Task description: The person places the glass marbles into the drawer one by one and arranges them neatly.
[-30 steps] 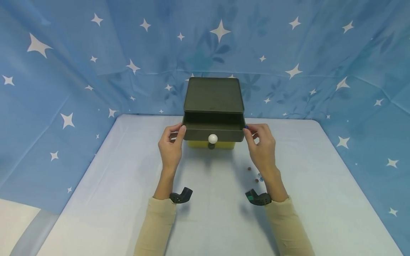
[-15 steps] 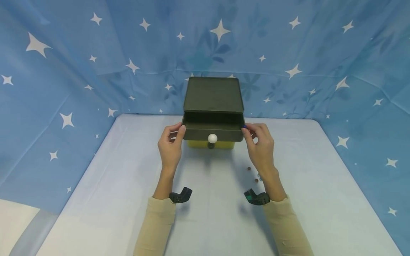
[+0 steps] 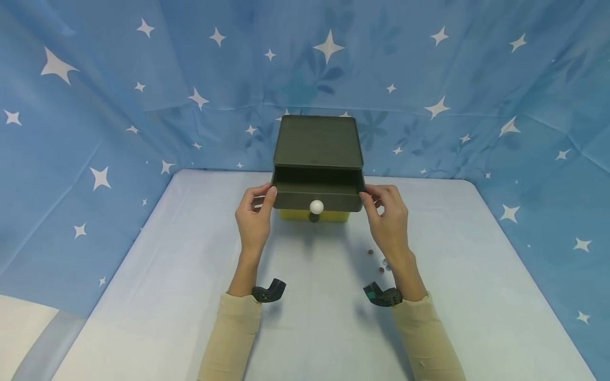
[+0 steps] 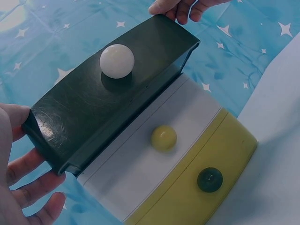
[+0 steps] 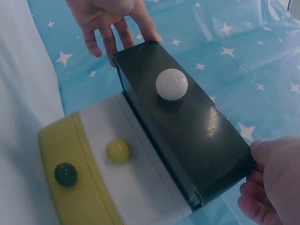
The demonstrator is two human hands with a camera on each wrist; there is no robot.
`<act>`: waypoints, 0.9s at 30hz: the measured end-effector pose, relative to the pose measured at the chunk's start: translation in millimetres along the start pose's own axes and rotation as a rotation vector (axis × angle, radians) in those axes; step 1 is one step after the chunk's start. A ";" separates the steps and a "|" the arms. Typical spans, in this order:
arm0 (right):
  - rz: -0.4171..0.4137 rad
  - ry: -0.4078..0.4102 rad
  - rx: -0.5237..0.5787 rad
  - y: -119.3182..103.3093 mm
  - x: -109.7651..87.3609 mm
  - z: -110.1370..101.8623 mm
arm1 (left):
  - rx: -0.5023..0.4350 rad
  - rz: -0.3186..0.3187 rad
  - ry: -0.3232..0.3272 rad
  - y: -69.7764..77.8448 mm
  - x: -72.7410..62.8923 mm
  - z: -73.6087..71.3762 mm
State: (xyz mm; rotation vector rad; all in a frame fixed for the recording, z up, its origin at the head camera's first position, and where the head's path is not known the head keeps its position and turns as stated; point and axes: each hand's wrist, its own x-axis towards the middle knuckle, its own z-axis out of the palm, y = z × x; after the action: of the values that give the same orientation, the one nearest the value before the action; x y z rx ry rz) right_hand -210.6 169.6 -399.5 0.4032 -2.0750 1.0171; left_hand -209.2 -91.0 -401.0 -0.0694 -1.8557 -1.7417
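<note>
Clamping thumb and fingers of the left hand and right hand on opposite front corners of the dark drawer presumably balances the load; it projects between the fingertips, white knob untouched midway.

1. Wears long beige sleeves: a left sleeve and a right sleeve, both plain, fairly close-fitting and lightly creased.
2. Finishes each with a simple cuff.
3. Carries a small, dark left camera just beside the cuff, rounded at one end, with tiny dots and a bent, blunt-ended stub.
4. Carries a right camera of the same dark shape, mirrored, marked with a green patch.
5. Has bare fingers.
</note>
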 end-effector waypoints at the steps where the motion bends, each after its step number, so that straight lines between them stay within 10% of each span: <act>1: -0.001 -0.002 0.000 0.4 -0.4 -0.1 | 0.001 -0.001 0.002 -2.5 0.2 0.2; 27: 0.022 -0.096 -0.043 5.1 0.8 -20.3 | -0.003 0.009 -0.012 12.5 -2.5 -1.7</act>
State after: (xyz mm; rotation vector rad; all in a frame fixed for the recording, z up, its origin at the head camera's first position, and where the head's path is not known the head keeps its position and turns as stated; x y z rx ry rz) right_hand -203.7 188.6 -393.8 0.4155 -2.1879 0.9811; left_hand -201.3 -89.9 -390.9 -0.0889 -1.8586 -1.7410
